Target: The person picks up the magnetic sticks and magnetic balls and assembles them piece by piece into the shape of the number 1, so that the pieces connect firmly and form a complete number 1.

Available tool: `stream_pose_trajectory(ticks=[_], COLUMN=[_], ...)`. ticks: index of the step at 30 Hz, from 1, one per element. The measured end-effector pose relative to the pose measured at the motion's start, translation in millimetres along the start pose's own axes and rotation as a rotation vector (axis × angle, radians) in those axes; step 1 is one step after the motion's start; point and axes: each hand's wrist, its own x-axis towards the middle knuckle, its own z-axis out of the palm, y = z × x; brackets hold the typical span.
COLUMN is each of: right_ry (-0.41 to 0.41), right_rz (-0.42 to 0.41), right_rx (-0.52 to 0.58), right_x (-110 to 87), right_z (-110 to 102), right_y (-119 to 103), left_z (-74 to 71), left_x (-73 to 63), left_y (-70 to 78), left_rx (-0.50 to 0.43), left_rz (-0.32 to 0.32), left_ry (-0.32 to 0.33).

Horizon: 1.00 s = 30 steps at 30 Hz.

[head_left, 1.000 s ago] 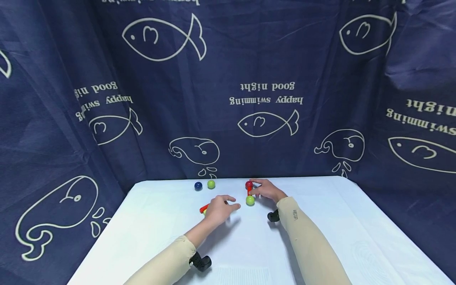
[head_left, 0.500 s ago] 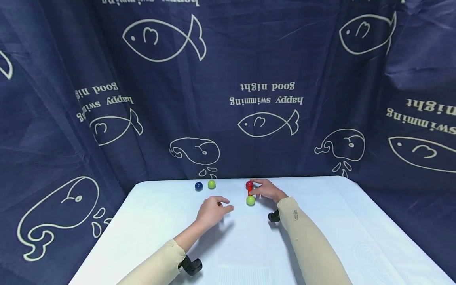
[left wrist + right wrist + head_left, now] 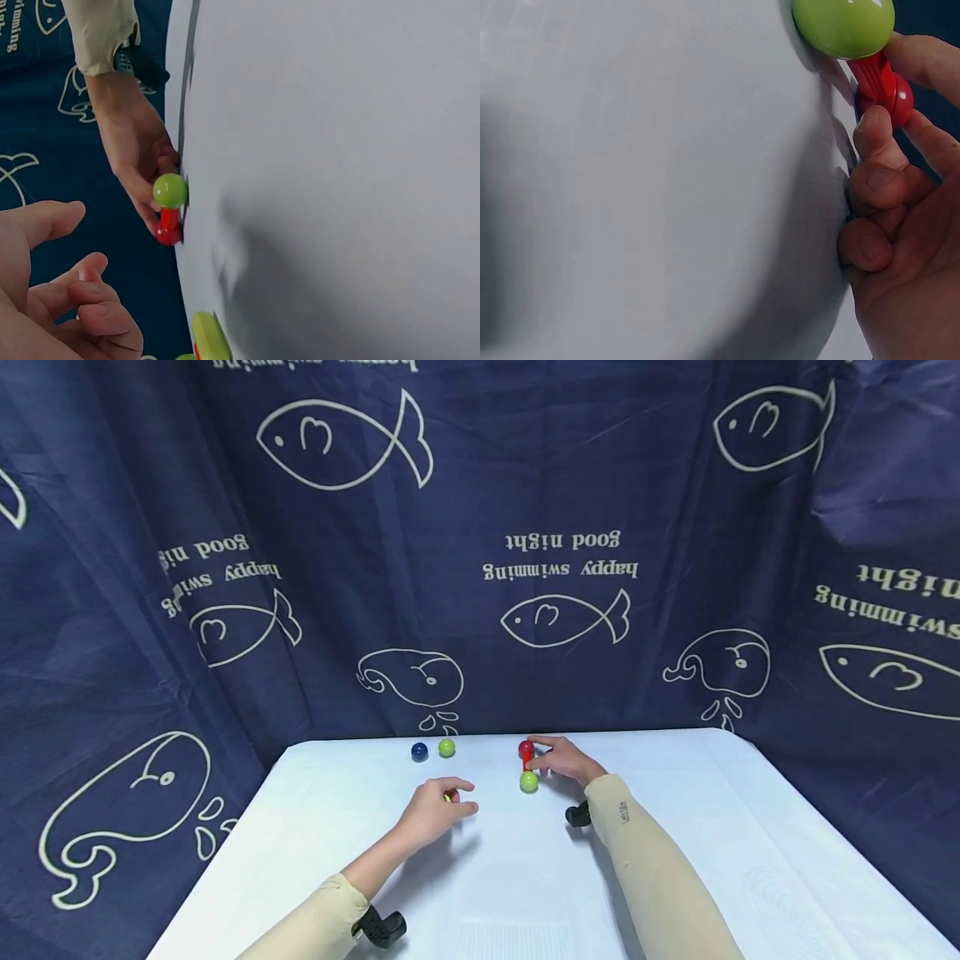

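Note:
My right hand [image 3: 566, 762] pinches a toy piece at the far edge of the table: a short red rod [image 3: 877, 75] with a red ball [image 3: 527, 749] at its far end and a green ball [image 3: 528, 782] at its near end. My left hand [image 3: 431, 812] hovers over the table to the left, fingers loosely bent and nothing between thumb and fingertips. Just beyond it, a yellow-green rod [image 3: 212, 337] lies on the cloth, with bits of red and green beside it. In the head view my left hand hides most of that.
A dark blue ball [image 3: 419, 752] and another green ball [image 3: 447, 747] sit near the back edge of the white table [image 3: 510, 877]. A navy curtain [image 3: 465, 527] with fish prints hangs right behind it.
My left hand has moved left, now covering the red rod that showed beside it a second ago. The right hand and its piece have stayed in place.

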Motion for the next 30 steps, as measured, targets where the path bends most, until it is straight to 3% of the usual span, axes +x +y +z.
stream_pose_trajectory(ticks=[7,20,30], right_ry=[0.003,0.002,0.007], right_rz=[0.006,-0.005,0.014], right_rx=[-0.004,-0.021,-0.037], right_x=[-1.6,-4.3,0.9], right_z=[0,-1,0], right_y=[-2,-2,1], left_z=[-10.8,-26.9,-24.6], left_x=[-1.6,1.3,2.0], left_y=[-5.0,-27.8,-48.7], left_rx=[-0.031,-0.042,-0.050], left_rz=[-0.027,-0.088,-0.137], left_ry=[0.037,0.130,0.142])
